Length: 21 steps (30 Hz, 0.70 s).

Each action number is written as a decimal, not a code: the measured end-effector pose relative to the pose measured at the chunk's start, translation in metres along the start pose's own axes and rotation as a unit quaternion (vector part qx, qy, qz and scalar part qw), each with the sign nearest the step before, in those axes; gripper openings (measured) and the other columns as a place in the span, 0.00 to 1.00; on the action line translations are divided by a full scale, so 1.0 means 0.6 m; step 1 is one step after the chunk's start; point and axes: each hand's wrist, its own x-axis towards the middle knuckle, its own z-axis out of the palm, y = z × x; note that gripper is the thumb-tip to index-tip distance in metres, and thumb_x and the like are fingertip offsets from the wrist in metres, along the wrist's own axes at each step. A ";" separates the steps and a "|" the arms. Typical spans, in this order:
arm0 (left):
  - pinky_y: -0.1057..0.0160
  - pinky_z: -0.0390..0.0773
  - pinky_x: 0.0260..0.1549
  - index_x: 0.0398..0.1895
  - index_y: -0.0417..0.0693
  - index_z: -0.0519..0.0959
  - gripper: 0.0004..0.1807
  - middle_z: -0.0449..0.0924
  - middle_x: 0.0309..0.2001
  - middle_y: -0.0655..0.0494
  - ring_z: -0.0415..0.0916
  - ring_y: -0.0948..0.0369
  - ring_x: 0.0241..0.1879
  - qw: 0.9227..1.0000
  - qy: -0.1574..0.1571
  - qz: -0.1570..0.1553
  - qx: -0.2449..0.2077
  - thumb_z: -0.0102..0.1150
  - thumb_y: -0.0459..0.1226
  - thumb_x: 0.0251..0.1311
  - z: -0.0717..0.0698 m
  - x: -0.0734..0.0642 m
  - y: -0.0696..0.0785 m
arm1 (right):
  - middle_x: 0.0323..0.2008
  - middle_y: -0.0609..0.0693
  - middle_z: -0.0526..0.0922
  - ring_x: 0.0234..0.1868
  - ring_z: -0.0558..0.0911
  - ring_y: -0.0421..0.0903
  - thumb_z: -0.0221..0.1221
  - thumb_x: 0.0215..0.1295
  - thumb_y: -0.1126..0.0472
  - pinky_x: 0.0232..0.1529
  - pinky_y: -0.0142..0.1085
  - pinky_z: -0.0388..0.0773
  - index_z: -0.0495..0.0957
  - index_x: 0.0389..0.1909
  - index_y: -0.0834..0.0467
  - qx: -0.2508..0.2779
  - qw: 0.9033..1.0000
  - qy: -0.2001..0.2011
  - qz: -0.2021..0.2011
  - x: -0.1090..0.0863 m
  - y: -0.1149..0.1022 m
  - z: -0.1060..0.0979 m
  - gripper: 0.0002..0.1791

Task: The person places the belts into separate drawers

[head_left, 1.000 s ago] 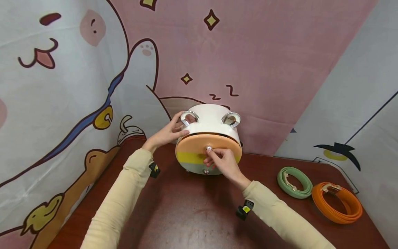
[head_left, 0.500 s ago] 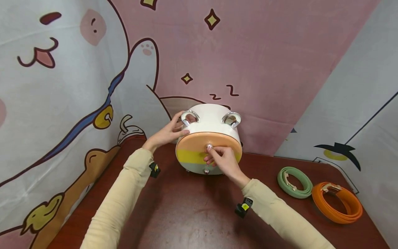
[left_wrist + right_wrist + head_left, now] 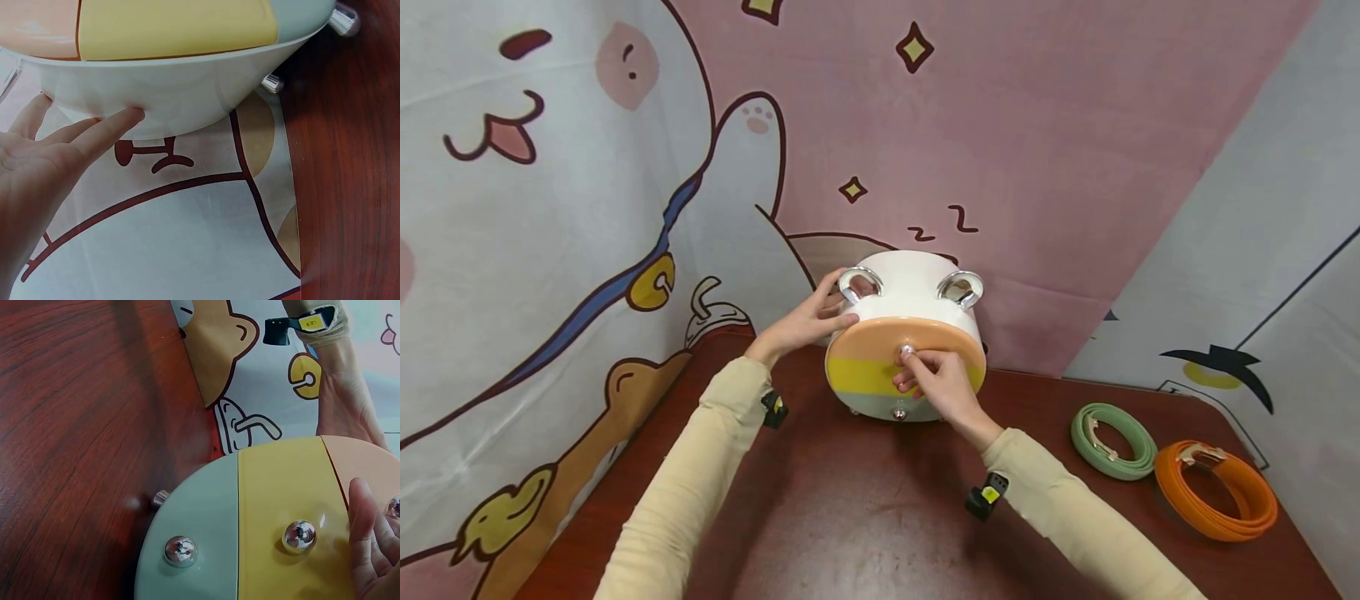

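A white rounded drawer box [image 3: 910, 287] with two silver ear-shaped loops stands on the table. Its front has three drawers: orange [image 3: 872, 335] on top, yellow [image 3: 857, 377] in the middle and green [image 3: 868, 405] at the bottom, each with a round silver knob. My right hand [image 3: 943, 385] pinches the orange drawer's knob [image 3: 907, 350] between thumb and finger. The orange front sits flush under the white rim. On the box's left side rests my left hand [image 3: 808, 318], its fingertips against the white wall [image 3: 181, 94] in the left wrist view.
A coiled green belt [image 3: 1080, 433] and a coiled orange belt [image 3: 1262, 508] lie at the right of the brown table [image 3: 865, 517]. Behind the box hangs a pink and white cartoon cloth [image 3: 1022, 167], close to its back.
A dark gap above the orange drawer front has closed as the right hand pushed the knob inward. The left hand has kept its place on the box's side.
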 end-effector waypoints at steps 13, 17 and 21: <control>0.41 0.65 0.57 0.76 0.65 0.39 0.44 0.49 0.73 0.40 0.49 0.40 0.70 1.000 0.003 -0.011 0.004 0.56 0.39 0.68 0.001 0.000 0.000 | 0.29 0.68 0.83 0.34 0.82 0.68 0.52 0.73 0.65 0.36 0.61 0.77 0.80 0.43 0.76 0.002 1.000 0.000 0.014 -0.002 -0.003 -0.001 0.15; 0.41 0.68 0.55 0.76 0.64 0.39 0.44 0.49 0.73 0.40 0.49 0.40 0.70 1.000 0.002 -0.009 0.001 0.56 0.38 0.68 0.002 -0.001 0.002 | 0.30 0.68 0.83 0.34 0.82 0.68 0.52 0.73 0.65 0.35 0.59 0.78 0.79 0.43 0.76 -0.004 1.000 -0.004 0.010 -0.001 0.000 -0.002 0.15; 0.41 0.70 0.53 0.76 0.64 0.39 0.44 0.48 0.73 0.39 0.49 0.40 0.70 1.000 0.002 -0.010 -0.008 0.56 0.38 0.68 0.003 -0.003 0.003 | 0.30 0.67 0.84 0.34 0.82 0.67 0.51 0.73 0.65 0.32 0.51 0.81 0.79 0.44 0.76 -0.005 1.000 -0.012 0.005 0.005 0.017 -0.005 0.16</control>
